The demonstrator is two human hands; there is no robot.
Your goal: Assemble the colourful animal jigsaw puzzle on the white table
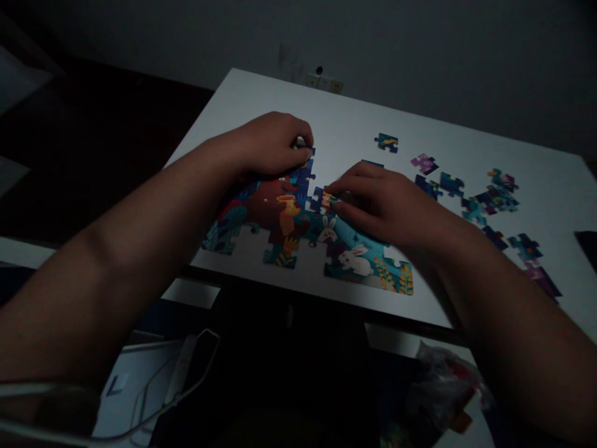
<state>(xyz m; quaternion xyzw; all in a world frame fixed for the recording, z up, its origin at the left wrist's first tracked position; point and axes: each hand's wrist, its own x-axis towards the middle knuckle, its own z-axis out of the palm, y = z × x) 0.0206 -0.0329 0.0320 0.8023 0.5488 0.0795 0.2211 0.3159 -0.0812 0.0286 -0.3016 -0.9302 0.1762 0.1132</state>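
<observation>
A partly joined jigsaw puzzle [305,222] lies on the white table, showing a brown animal and white rabbits. My left hand [278,144] rests at its upper edge, thumb and forefinger curled together beside a dark blue part; whatever is between them is hidden. With thumb and forefinger, my right hand [373,198] grips a small jigsaw piece [328,198] with orange and pink on it. That piece sits against the joined part, just above a rabbit; whether it is locked in cannot be seen. My right palm covers some of the puzzle's right side.
Loose pieces lie to the right: a dark one [387,142], a purple one [423,163] and a cluster [494,198] farther over. The white table [345,115] stands near a wall with sockets [324,83]. Below its front edge are a plastic bag [443,379] and a cable [205,367].
</observation>
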